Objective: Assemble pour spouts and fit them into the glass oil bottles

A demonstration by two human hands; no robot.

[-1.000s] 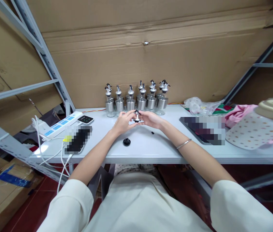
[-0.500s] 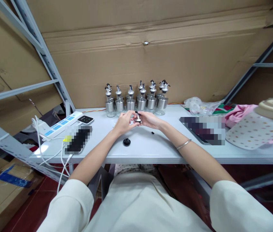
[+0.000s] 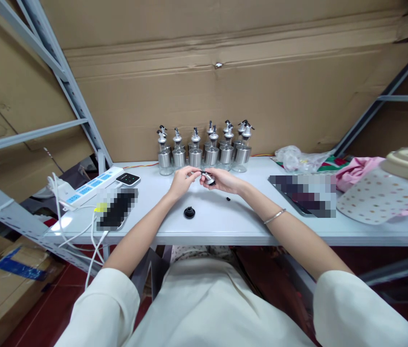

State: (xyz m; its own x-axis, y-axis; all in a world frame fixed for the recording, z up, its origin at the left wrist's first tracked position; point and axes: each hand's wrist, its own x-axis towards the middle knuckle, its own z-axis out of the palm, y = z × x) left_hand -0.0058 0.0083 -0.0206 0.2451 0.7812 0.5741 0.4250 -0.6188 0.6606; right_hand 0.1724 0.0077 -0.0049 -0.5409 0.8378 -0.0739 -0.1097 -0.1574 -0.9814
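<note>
My right hand [image 3: 224,180] is closed around a metal bottle pour spout [image 3: 210,180], tilted, with a dark part at its lower end. From the other side my left hand [image 3: 184,181] pinches with thumb and forefinger at the black tip of the same spout. On the table just below the hands lies a round black stopper [image 3: 189,212]. A tiny black piece [image 3: 228,198] rests apart to its right. Behind the hands stand several glass oil bottles [image 3: 195,158] with steel sleeves and pour spouts fitted on top.
On the left of the white table [image 3: 211,236] are a power strip [image 3: 95,185], a small black-and-white device [image 3: 128,180], white cables and a blurred-out phone [image 3: 119,209]. To the right lie another blurred-out device [image 3: 303,195], a plastic bag [image 3: 301,158] and a dotted cloth item [image 3: 377,195].
The spout has tipped from upright to slanted in my right hand, its black tip now toward the left. My left fingers have shifted from its side to that tip.
</note>
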